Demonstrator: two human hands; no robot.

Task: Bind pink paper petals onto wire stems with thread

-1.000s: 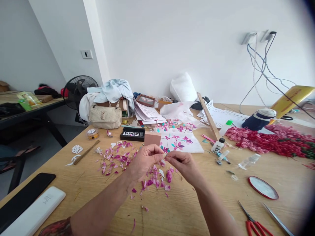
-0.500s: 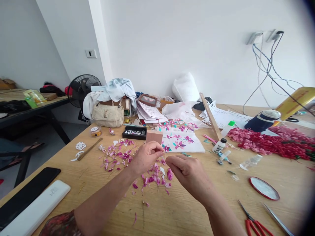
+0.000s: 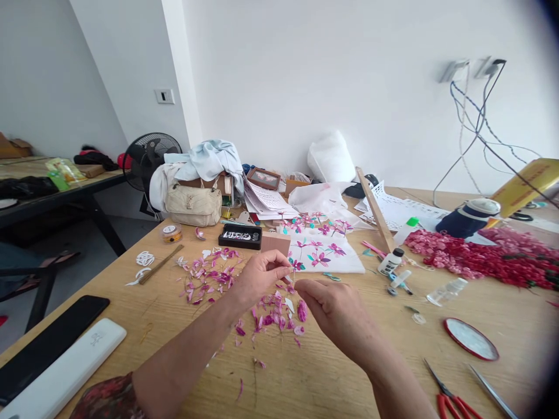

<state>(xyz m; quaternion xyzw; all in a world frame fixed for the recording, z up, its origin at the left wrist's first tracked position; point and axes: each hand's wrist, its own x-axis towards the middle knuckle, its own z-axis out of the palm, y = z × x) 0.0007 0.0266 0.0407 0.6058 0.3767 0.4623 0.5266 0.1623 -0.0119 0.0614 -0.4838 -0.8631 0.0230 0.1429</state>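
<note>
- Left hand [image 3: 261,274] hovers just above the wooden table [image 3: 332,372], thumb and forefinger pressed together on something tiny and pale at the fingertips; it is too small to tell whether it is a petal or a thin stem.
- Right hand [image 3: 334,308] sits just beside it, to its right and a little nearer the person, fingers curled loosely inward with the back of the hand up; whether it grips anything I cannot tell.
- Between and under both hands lies a scatter of small pink and magenta paper petals [image 3: 279,311], directly below the pinch, so the left hand is the nearer one to them.
- A second loose spread of the same petals [image 3: 209,276] lies to the left of the left hand.
- Beyond the fingertips rests a white sheet with finished pink flowers and teal leaves [image 3: 325,256], and a small black box [image 3: 240,236] beside it.
- Farther right: a small white glue bottle with a black cap [image 3: 389,261], a heap of red paper blossoms [image 3: 476,253], a red-rimmed round lid [image 3: 470,339] and red-handled scissors [image 3: 452,396].
</note>
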